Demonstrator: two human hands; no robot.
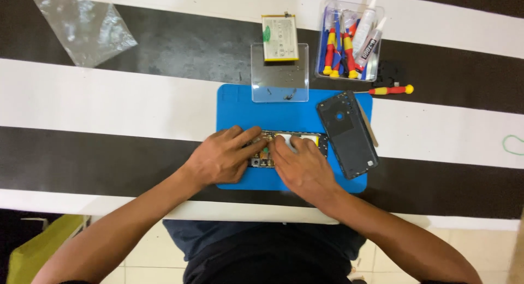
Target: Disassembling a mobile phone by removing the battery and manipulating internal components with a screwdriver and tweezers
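An opened phone (pixel 305 139) lies face down on a blue work mat (pixel 240 104), its circuit board and inner frame exposed. My left hand (pixel 224 156) rests on the phone's left end, fingers pressing on the board. My right hand (pixel 300 164) covers the phone's middle, its fingertips meeting the left hand's fingers over the board. Whether a small part is pinched between them I cannot tell. The phone's dark back cover (pixel 346 132) lies on the mat just right of my right hand.
A clear tray (pixel 279 79) with tiny screws sits at the mat's top edge, a flat battery (pixel 279 37) behind it. A clear box (pixel 349 41) holds screwdrivers and glue tubes. A loose red-yellow screwdriver (pixel 390 90), a plastic bag (pixel 82 25) and a green band (pixel 513 145) lie around.
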